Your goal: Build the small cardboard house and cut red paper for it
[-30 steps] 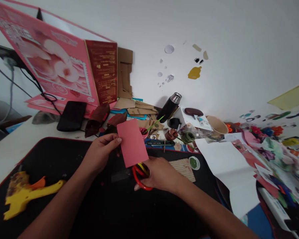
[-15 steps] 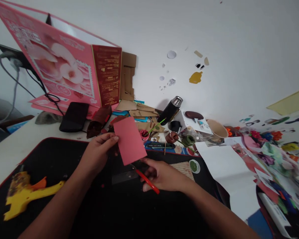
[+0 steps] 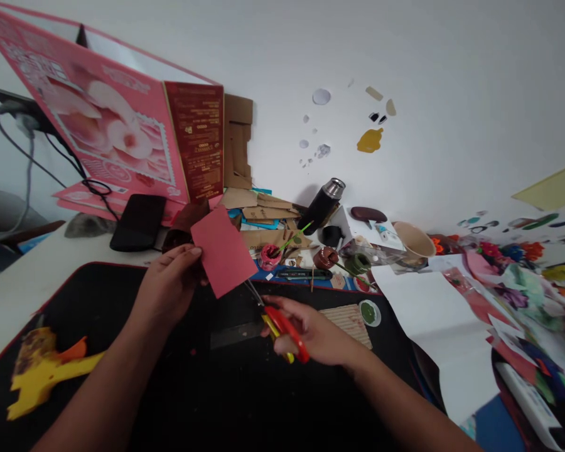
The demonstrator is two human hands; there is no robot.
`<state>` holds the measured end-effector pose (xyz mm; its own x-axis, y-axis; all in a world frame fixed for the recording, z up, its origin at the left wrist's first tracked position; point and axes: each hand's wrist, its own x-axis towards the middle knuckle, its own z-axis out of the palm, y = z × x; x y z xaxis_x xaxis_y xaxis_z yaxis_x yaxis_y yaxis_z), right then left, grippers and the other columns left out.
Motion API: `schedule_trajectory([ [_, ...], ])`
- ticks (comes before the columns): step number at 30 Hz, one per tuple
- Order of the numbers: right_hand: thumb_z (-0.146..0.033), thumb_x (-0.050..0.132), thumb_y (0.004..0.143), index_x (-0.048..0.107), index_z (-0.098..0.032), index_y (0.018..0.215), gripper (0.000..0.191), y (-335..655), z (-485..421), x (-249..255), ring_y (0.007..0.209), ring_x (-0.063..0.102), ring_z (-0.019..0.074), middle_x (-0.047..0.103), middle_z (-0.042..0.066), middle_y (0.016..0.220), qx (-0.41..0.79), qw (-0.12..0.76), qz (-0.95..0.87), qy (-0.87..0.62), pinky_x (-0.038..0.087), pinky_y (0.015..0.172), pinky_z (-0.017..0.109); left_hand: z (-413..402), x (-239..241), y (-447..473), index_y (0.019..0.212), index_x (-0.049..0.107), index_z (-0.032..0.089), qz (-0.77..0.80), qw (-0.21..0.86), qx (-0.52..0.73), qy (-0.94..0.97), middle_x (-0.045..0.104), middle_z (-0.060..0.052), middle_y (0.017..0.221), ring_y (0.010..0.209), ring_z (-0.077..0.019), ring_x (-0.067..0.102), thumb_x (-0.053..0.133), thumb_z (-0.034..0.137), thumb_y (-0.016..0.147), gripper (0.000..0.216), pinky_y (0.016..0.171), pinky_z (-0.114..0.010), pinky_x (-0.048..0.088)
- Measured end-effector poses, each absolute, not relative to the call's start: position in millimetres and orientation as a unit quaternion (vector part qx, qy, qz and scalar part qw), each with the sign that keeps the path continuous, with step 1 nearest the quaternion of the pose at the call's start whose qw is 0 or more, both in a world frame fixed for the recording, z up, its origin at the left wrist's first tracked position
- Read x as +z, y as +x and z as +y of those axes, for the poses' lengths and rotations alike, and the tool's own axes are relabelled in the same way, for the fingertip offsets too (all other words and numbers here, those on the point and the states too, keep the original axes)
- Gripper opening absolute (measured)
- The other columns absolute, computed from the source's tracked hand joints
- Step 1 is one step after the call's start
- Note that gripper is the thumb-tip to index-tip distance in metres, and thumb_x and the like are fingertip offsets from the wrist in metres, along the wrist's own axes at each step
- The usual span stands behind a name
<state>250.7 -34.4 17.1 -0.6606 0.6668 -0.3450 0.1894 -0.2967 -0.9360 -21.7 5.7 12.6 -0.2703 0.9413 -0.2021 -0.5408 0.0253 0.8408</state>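
Note:
Between thumb and fingers, my left hand (image 3: 169, 282) pinches the left edge of a pink paper rectangle (image 3: 223, 251), held tilted above the black mat (image 3: 207, 402). My right hand (image 3: 306, 329) is closed round the red and yellow handles of a pair of scissors (image 3: 285, 333). The metal blades point up and left, their tips close to the paper's lower right corner. Whether they touch the paper I cannot tell. Below the hands a clear ruler-like strip (image 3: 235, 334) lies on the mat.
A yellow glue gun (image 3: 42, 376) lies at left, partly behind my forearm. Along the back stand a phone (image 3: 138, 221), a black thermos (image 3: 322, 204), paint jars (image 3: 327, 257) and a utility knife (image 3: 304, 274). White paper (image 3: 433, 320) and colourful flowers (image 3: 513, 251) spread at right.
The pink paper and my left hand have moved left, and the paper has turned. In my right hand the scissors have rotated, so both handles and the blades now show.

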Motion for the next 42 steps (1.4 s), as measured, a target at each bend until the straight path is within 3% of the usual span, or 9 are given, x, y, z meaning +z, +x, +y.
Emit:
schedule_trajectory([
  [4, -0.042, 0.079, 0.089, 0.062, -0.026, 0.143, 0.059, 247.2, -34.9, 26.1, 0.118, 0.068, 0.0267, 0.07, 0.009, 0.134, 0.483, 0.118, -0.758, -0.422, 0.052, 0.103, 0.041, 5.7, 10.5, -21.0, 0.064, 0.069, 0.02, 0.459, 0.554, 0.649, 0.248, 0.062, 0.001, 0.058, 0.048, -0.0117, 0.052, 0.082, 0.029, 0.061, 0.017, 0.042, -0.022, 0.044],
  [8, -0.029, 0.064, 0.1, 0.064, -0.017, 0.141, 0.042, 246.4, -28.5, 24.8, 0.12, 0.069, 0.0297, 0.072, 0.015, 0.132, 0.276, 0.039, -0.858, -0.431, 0.052, 0.104, 0.044, 5.4, 7.7, -18.3, 0.065, 0.069, 0.02, 0.479, 0.539, 0.641, 0.264, 0.063, 0.0, 0.062, 0.052, -0.0124, 0.053, 0.08, 0.031, 0.065, 0.015, 0.045, -0.023, 0.044],
  [15, -0.028, 0.061, 0.102, 0.072, -0.015, 0.126, 0.029, 251.7, -13.6, 16.7, 0.114, 0.07, 0.0277, 0.076, 0.015, 0.122, 0.218, 0.08, -0.88, -0.415, 0.052, 0.102, 0.042, 5.6, 0.6, -11.1, 0.07, 0.07, 0.018, 0.499, 0.545, 0.62, 0.263, 0.061, 0.003, 0.067, 0.053, -0.0115, 0.054, 0.087, 0.037, 0.06, 0.028, 0.047, -0.023, 0.045],
  [21, -0.036, 0.062, 0.101, 0.075, -0.019, 0.114, 0.026, 246.2, -13.9, 17.8, 0.097, 0.074, 0.0222, 0.08, 0.008, 0.107, 0.357, 0.239, -0.774, -0.464, 0.055, 0.089, 0.035, 5.0, -8.7, -8.6, 0.071, 0.071, 0.019, 0.503, 0.551, 0.596, 0.298, 0.063, 0.002, 0.063, 0.052, -0.0117, 0.055, 0.087, 0.041, 0.066, 0.028, 0.049, -0.022, 0.044],
  [27, -0.053, 0.066, 0.094, 0.073, -0.017, 0.11, 0.039, 234.5, -18.3, -13.5, 0.072, 0.07, 0.0174, 0.076, 0.004, 0.086, 0.567, 0.352, -0.592, -0.451, 0.056, 0.07, 0.031, 5.1, -17.0, -2.2, 0.073, 0.07, 0.019, 0.513, 0.55, 0.566, 0.338, 0.064, 0.002, 0.061, 0.051, -0.0128, 0.055, 0.084, 0.045, 0.07, 0.03, 0.05, -0.023, 0.044],
  [32, -0.06, 0.07, 0.09, 0.069, -0.018, 0.094, 0.042, 228.9, -9.5, -19.7, 0.059, 0.064, 0.0142, 0.073, 0.002, 0.072, 0.587, 0.419, -0.536, -0.439, 0.051, 0.06, 0.028, 4.4, -17.4, 1.7, 0.072, 0.07, 0.018, 0.528, 0.532, 0.543, 0.377, 0.065, 0.0, 0.062, 0.054, -0.0141, 0.057, 0.084, 0.052, 0.071, 0.036, 0.052, -0.024, 0.045],
  [42, -0.061, 0.073, 0.086, 0.068, -0.018, 0.091, 0.044, 220.9, 11.7, -19.3, 0.052, 0.061, 0.013, 0.071, 0.001, 0.066, 0.605, 0.462, -0.498, -0.415, 0.046, 0.053, 0.025, 5.9, -20.4, 1.0, 0.075, 0.069, 0.018, 0.532, 0.521, 0.536, 0.398, 0.065, -0.001, 0.06, 0.053, -0.0137, 0.056, 0.08, 0.059, 0.076, 0.042, 0.053, -0.024, 0.044],
])
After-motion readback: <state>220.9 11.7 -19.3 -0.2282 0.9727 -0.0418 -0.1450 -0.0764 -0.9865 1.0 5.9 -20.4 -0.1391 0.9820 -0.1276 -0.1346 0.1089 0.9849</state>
